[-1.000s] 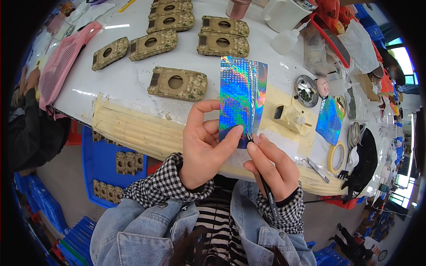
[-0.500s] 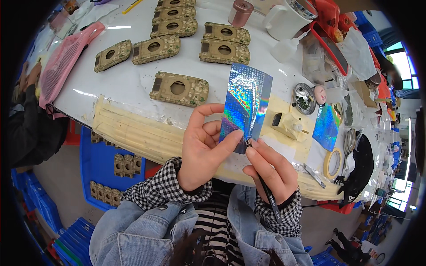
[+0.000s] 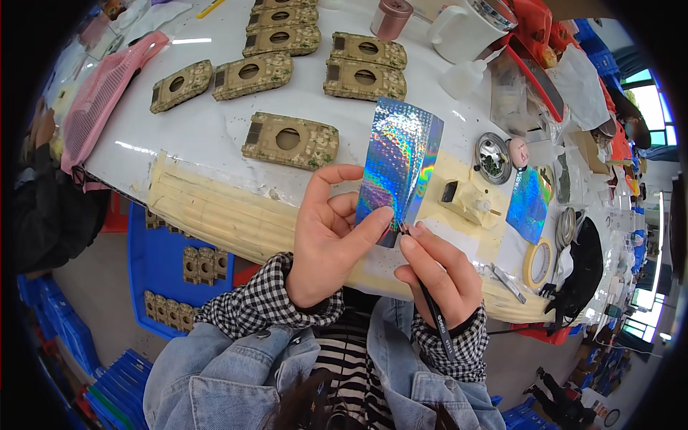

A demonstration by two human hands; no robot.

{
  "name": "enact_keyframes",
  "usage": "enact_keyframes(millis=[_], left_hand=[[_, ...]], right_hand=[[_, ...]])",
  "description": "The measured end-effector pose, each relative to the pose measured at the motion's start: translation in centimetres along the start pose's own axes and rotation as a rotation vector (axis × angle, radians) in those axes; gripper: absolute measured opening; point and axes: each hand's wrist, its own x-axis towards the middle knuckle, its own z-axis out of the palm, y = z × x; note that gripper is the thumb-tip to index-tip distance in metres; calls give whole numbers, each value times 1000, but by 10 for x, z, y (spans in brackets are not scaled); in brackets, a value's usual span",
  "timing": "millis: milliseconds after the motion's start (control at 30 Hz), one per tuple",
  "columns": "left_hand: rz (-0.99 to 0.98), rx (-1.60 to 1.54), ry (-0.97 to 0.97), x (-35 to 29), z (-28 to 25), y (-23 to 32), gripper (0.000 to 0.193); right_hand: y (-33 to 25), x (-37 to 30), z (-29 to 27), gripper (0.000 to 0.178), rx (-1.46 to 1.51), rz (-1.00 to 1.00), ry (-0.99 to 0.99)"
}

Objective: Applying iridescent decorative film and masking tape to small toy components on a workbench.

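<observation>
My left hand (image 3: 333, 233) is closed on a shiny blue holographic sheet (image 3: 398, 154), thumb on its front near the lower edge. My right hand (image 3: 448, 276) is closed around black tweezers (image 3: 435, 312), whose tips meet the sheet's lower right edge by my left thumb. I cannot make out whether the tips grip anything. Beyond the sheet, on the white table (image 3: 215, 140), lies a camouflage toy tank hull (image 3: 308, 150) with a round hole in its top. To the right of the sheet stands a small cream-coloured model part (image 3: 469, 203) with dark patches.
Several more camouflage hulls (image 3: 254, 74) stand farther back. At right are a round metal tin (image 3: 493, 159), another holographic sheet (image 3: 529, 208), a tape roll (image 3: 537, 262) and silver tweezers (image 3: 507, 284). A pink mesh basket (image 3: 107, 100) is at left, near another person's hand (image 3: 44, 129). Below is a blue tray (image 3: 161, 269).
The holographic sheet has tilted slightly to the right, so its reflections have shifted. Both hands keep their hold and have barely moved.
</observation>
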Motion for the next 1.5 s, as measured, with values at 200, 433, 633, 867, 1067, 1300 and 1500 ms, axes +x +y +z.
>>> enact_keyframes(millis=[200, 433, 633, 867, 1067, 1300, 1500], left_hand=[[-6, 0, -2, 1, -1, 0, 48], [-3, -1, -15, 0, -1, 1, 47], [16, -9, -21, 0, -1, -1, 47], [12, 9, -21, 1, -1, 0, 48], [-9, -4, -3, 0, -1, 1, 48], [-20, 5, 5, 1, 0, 1, 48], [-21, 1, -2, 1, -1, 1, 48]], right_hand=[[-1, -1, 0, 40, -10, 9, -2], [-1, 0, -1, 40, -5, 16, -12], [0, 0, -1, 40, 5, 7, -9], [0, 1, -2, 40, 2, 15, -9], [3, -1, 1, 41, -27, -41, 8], [4, -2, 1, 41, -42, -64, 2], [4, -1, 1, 40, -48, -76, -5]])
